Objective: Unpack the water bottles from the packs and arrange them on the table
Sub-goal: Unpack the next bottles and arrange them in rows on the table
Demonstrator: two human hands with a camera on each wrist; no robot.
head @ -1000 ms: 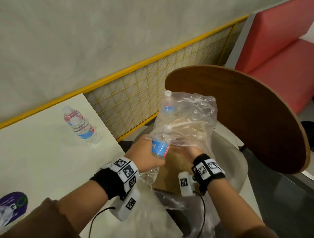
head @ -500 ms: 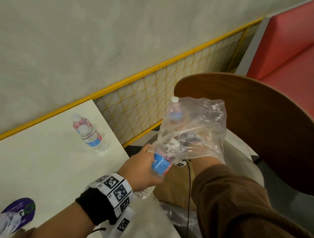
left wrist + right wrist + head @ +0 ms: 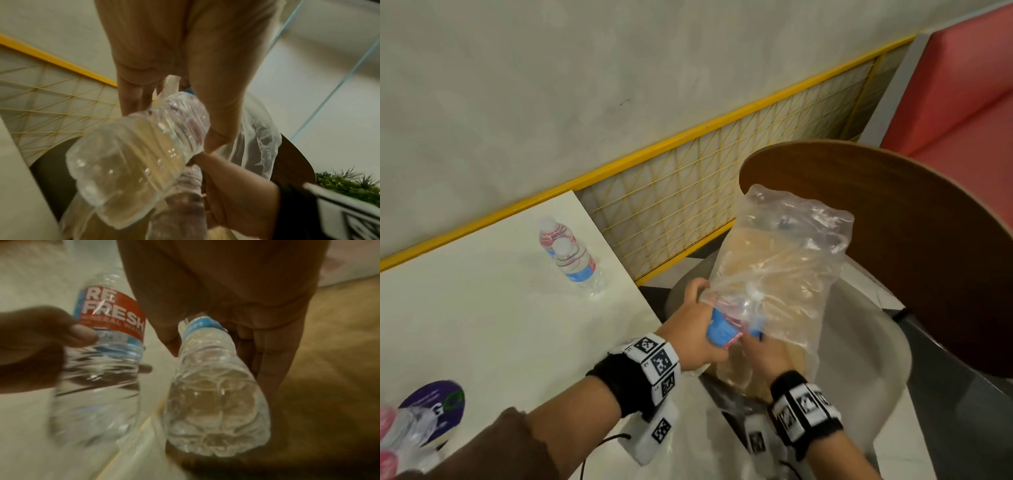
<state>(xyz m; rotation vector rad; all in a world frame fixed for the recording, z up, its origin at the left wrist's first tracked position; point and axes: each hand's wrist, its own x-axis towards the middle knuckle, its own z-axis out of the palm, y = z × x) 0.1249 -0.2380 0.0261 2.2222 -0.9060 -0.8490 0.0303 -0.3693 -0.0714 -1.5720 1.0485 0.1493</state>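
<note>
The right hand (image 3: 756,346), which half a second ago was pushed deep into the plastic pack (image 3: 784,260), is now out of it and low beside the left hand (image 3: 688,329). The bottle that stood tall at the back of the pack is no longer there; the upper part of the pack looks empty and slack.

In the right wrist view, the fingers of the right hand are curled round a bottle (image 3: 213,386) with a blue label. The left hand grips another bottle (image 3: 719,329) by its label, with the torn film lying over its neck. Both bottles are at the open mouth of the pack, above the chair and beside the tabletop (image 3: 482,308).

Two bottles (image 3: 571,257) stand already on the tabletop near the wall. I judge that this pack is almost emptied, and the two held bottles need next to go beside them.
</note>
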